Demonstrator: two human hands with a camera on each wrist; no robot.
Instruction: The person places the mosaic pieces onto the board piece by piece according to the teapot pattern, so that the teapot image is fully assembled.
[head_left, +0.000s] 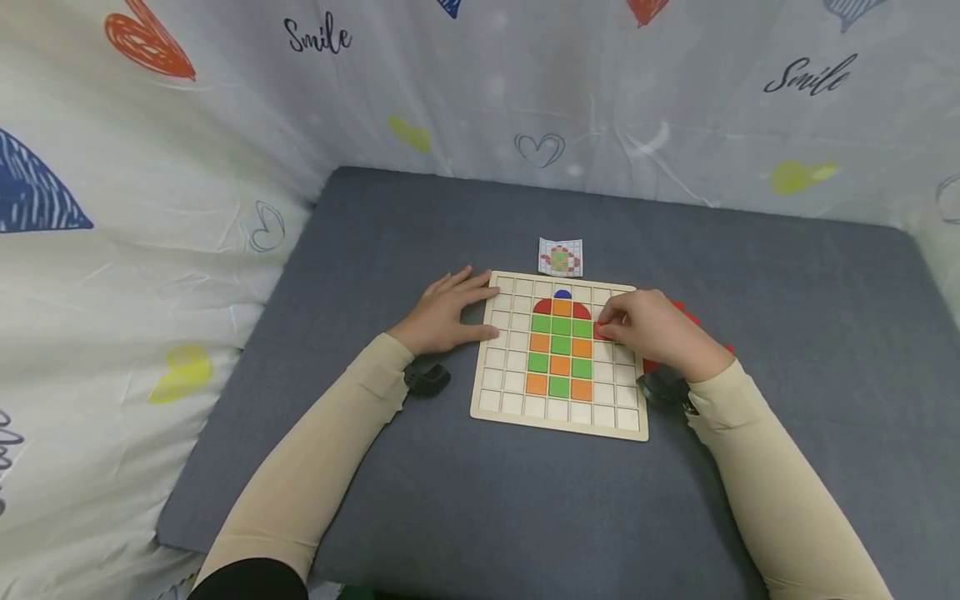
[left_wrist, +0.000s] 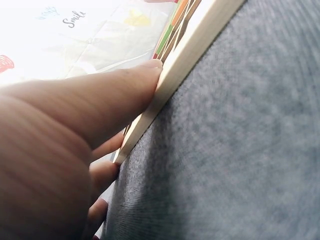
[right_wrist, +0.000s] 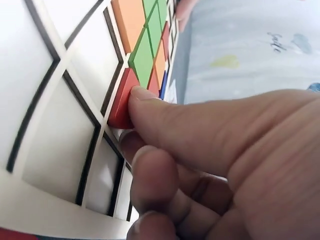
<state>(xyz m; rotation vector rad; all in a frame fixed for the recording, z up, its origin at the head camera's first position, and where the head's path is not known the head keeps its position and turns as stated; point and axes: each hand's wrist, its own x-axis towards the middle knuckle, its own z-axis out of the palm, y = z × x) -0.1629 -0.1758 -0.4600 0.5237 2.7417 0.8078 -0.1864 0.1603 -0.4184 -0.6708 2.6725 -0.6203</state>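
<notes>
A wooden grid board (head_left: pixel 555 427) lies on the table, with orange, green, red and blue tiles set in its middle cells. Between thumb and fingers, my right hand (head_left: pixel 656 329) pinches a red tile (right_wrist: pixel 122 102) at a cell beside the upper green row. In the right wrist view, that tile stands right next to a green tile (right_wrist: pixel 142 59). My left hand (head_left: pixel 450 317) rests at the board's left edge with fingers spread and straight. Its thumb (left_wrist: pixel 125 85) touches the board's side (left_wrist: pixel 165 90) in the left wrist view.
A small card (head_left: pixel 561 258) with a coloured grid pattern lies just beyond the board's far edge. More red pieces (head_left: pixel 651 365) lie right of the board, partly hidden by my right hand. A printed white curtain (head_left: pixel 465 100) hangs behind the grey table (head_left: pixel 420 500).
</notes>
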